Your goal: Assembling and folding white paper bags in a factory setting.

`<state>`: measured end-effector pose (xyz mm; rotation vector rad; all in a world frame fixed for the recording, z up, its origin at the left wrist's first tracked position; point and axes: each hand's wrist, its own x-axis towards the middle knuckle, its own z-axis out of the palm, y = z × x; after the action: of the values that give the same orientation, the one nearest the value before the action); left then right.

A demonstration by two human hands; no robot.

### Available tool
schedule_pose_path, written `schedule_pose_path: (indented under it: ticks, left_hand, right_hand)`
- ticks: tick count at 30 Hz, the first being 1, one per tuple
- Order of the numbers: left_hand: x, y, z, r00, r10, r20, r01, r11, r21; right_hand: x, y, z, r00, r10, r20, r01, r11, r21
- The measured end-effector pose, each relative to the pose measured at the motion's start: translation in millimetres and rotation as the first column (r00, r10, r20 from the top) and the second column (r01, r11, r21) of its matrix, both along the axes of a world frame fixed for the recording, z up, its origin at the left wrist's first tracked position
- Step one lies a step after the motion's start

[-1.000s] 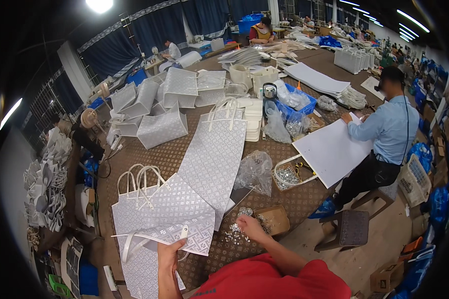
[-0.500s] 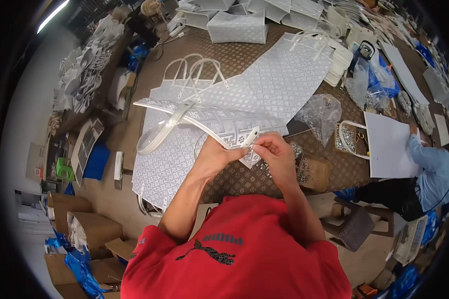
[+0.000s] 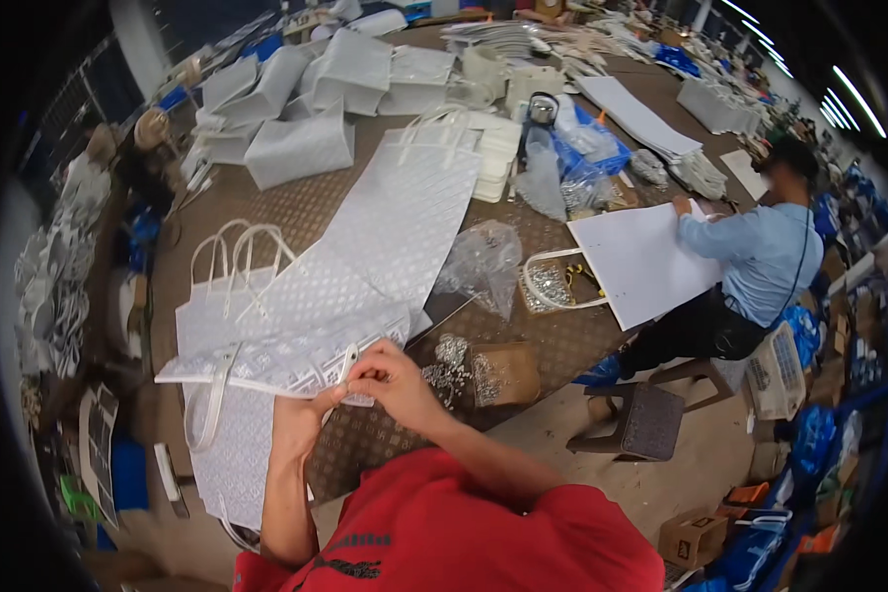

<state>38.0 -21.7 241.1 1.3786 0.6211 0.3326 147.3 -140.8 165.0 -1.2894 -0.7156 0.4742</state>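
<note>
My left hand grips the near edge of a silver-white patterned bag panel, thumb on top. Close beside it, my right hand is closed in a pinch at the end of a white strap, which has a dark spot near its tip. Whatever sits between the right fingertips is too small to make out. Another white strap handle loops down from the same panel's edge. Under the raised panel lie more patterned panels, some with white handles.
Loose metal bits lie right of my hands, beside an open cardboard box of small parts. Farther right, a person in a light blue shirt handles a white sheet. White bags are heaped at the back; a stool stands below right.
The view has swung to the right, so my hands and the panels appear farther left and more of the person at right shows. Both hands stay closed at the same strap end.
</note>
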Motion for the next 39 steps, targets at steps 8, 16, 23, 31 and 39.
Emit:
schedule_pose_path:
  ticks: [8,16,23,31,39]
  left_hand:
    - [7,3,-4,1.0,0.0,-0.028,0.001,0.999,0.034]
    - [5,-1,-8,0.998,-0.046,-0.045,0.051,0.989,0.139]
    - [2,-7,-3,0.995,-0.088,0.044,0.09,0.995,-0.043]
    - [15,2,6,0.999,-0.015,-0.035,0.015,1.0,-0.01]
    - [11,2,6,0.998,-0.004,0.061,0.004,1.0,-0.007]
  right_hand:
    - [5,2,-2,0.998,-0.024,0.051,0.026,0.999,-0.023]
    - [-12,5,-1,0.988,-0.15,0.02,0.15,0.988,0.029]
    - [-15,-3,-10,0.899,-0.265,0.35,0.249,0.964,0.088]
    - [19,-13,-3,0.949,-0.011,-0.316,0.025,0.999,0.039]
    - [9,-5,0,0.983,0.065,-0.174,-0.058,0.997,0.044]
